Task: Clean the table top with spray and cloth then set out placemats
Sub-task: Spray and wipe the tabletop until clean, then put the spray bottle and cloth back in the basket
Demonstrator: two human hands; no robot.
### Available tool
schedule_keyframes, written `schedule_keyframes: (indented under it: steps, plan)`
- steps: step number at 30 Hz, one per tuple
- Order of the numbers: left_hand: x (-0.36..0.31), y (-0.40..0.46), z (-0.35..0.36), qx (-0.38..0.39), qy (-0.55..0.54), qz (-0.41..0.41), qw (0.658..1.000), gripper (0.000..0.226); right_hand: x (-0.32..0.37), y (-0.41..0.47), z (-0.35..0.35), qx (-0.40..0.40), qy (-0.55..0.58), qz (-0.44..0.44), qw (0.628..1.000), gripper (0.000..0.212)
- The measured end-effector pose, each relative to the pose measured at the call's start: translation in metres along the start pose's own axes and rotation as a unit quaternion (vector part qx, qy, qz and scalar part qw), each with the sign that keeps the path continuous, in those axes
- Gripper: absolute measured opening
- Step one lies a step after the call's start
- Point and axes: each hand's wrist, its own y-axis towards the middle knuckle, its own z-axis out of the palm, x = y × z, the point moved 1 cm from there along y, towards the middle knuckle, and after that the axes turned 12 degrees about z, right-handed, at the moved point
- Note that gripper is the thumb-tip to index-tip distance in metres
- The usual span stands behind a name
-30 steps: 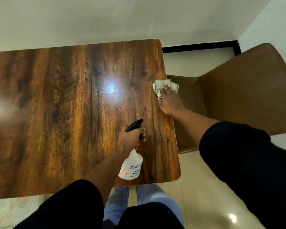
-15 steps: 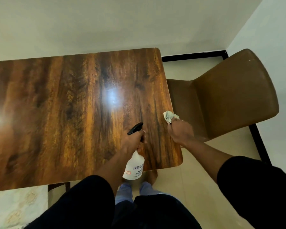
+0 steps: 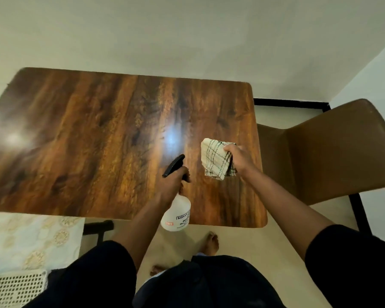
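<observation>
A glossy dark wooden table (image 3: 98, 134) fills the middle of the head view. My left hand (image 3: 172, 185) grips a white spray bottle (image 3: 177, 215) with a black trigger head, held over the table's near right part, nozzle pointing away. My right hand (image 3: 239, 160) holds a cream checked cloth (image 3: 216, 160) lifted just above the table near its right edge, the cloth hanging down from my fingers. White patterned placemats (image 3: 31, 243) lie below the table's near edge at the lower left.
A brown chair (image 3: 333, 150) stands against the table's right side. A white perforated mat or basket (image 3: 13, 290) shows at the bottom left corner. A dark table leg (image 3: 98, 227) and my bare feet (image 3: 209, 243) are on the beige floor. A wall runs behind the table.
My right hand left the table's right edge and came inward, lifting the cloth so it hangs open. The view pulled back from the table. The left hand kept hold of the spray bottle.
</observation>
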Motion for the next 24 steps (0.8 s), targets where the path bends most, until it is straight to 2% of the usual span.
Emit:
schedule_keyframes:
  steps: [1, 3, 5, 6, 8, 12, 15, 21, 24]
  plan:
    - [-0.001, -0.004, -0.013, -0.012, 0.000, 0.012, 1.000, 0.025, -0.001, -0.006, 0.014, 0.020, 0.036, 0.004, 0.999, 0.026]
    - [-0.001, -0.015, -0.041, -0.039, 0.006, 0.026, 0.999, 0.034, -0.004, -0.016, 0.045, 0.066, 0.093, 0.036, 0.993, 0.036]
    - [0.003, -0.026, -0.069, -0.072, 0.004, 0.022, 0.997, 0.020, -0.008, -0.028, 0.077, 0.110, 0.118, 0.074, 0.984, 0.047]
    - [0.005, -0.032, -0.084, -0.087, 0.001, 0.019, 0.996, 0.011, -0.010, -0.033, 0.093, 0.131, 0.119, 0.083, 0.981, 0.044]
    - [0.012, -0.046, -0.115, -0.111, 0.003, 0.023, 0.994, 0.022, -0.012, -0.046, 0.125, 0.152, 0.104, 0.079, 0.980, 0.028]
    - [0.027, -0.078, -0.168, -0.170, -0.014, 0.022, 0.985, 0.021, -0.015, -0.076, 0.186, 0.186, 0.053, 0.068, 0.979, 0.034]
    - [0.043, -0.104, -0.209, -0.216, -0.034, 0.017, 0.976, 0.035, -0.019, -0.097, 0.236, 0.220, 0.017, 0.085, 0.972, 0.029]
    - [0.058, -0.154, -0.285, -0.311, -0.053, 0.038, 0.948, 0.017, -0.024, -0.143, 0.332, 0.281, -0.005, 0.087, 0.956, 0.036]
    - [0.062, -0.177, -0.316, -0.345, -0.047, 0.046, 0.936, 0.022, -0.029, -0.158, 0.376, 0.307, -0.038, 0.073, 0.948, 0.029]
